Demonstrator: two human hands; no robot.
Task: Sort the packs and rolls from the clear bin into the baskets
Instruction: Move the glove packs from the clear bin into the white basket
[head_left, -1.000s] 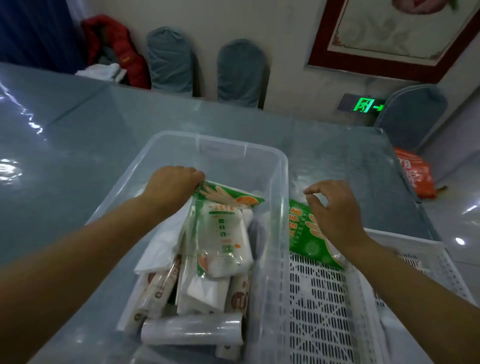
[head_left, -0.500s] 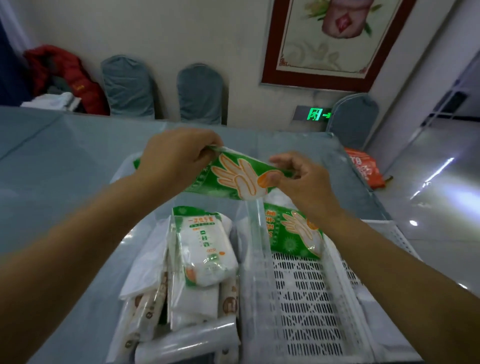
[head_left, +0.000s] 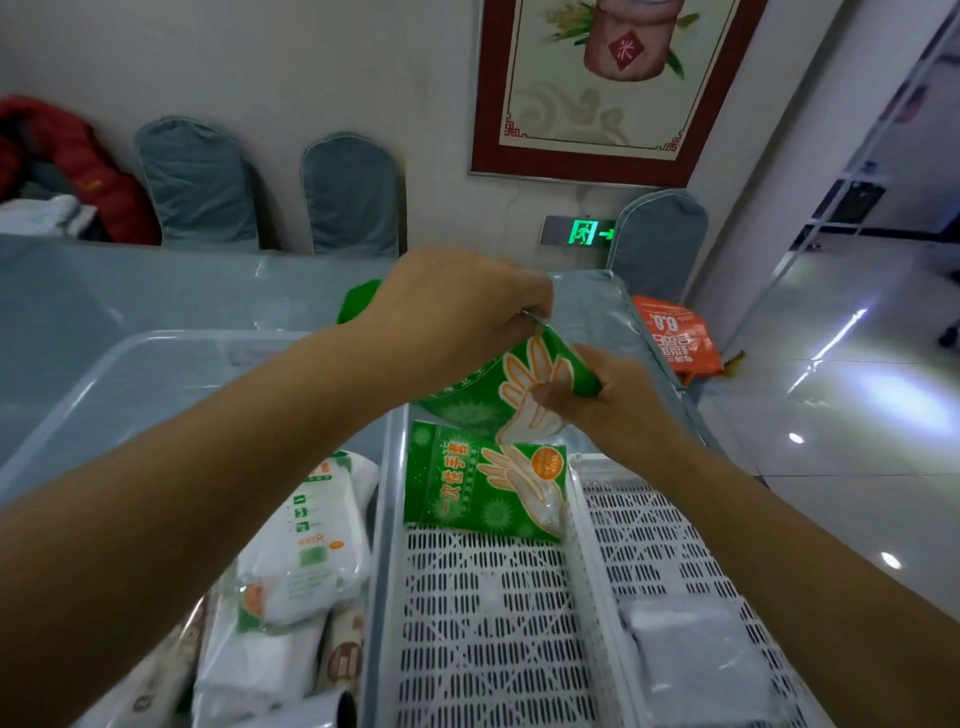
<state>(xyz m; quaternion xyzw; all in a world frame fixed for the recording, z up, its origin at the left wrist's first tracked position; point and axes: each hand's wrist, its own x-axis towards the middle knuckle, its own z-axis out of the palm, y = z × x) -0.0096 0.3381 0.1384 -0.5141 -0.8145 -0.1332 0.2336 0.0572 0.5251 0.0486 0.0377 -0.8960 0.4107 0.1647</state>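
Note:
A green glove pack (head_left: 498, 395) with an orange hand print hangs in the air above the far end of the white slotted basket (head_left: 493, 623). My left hand (head_left: 457, 312) grips its top edge and my right hand (head_left: 608, 400) pinches its right side. A second, matching green glove pack (head_left: 483, 483) lies flat in that basket's far end. The clear bin (head_left: 156, 374) on the left holds white packs (head_left: 306, 551) and rolls (head_left: 343, 654).
A second white basket (head_left: 675, 545) to the right holds a grey-white pack (head_left: 691, 660). Grey chairs stand along the wall behind the glass-topped table (head_left: 130, 286). An orange bag (head_left: 675, 338) sits past the table's right edge, beside shiny floor.
The green glove pack came up out of the clear bin in my left hand, my right hand joined it, and both carried it to the right, over the basket.

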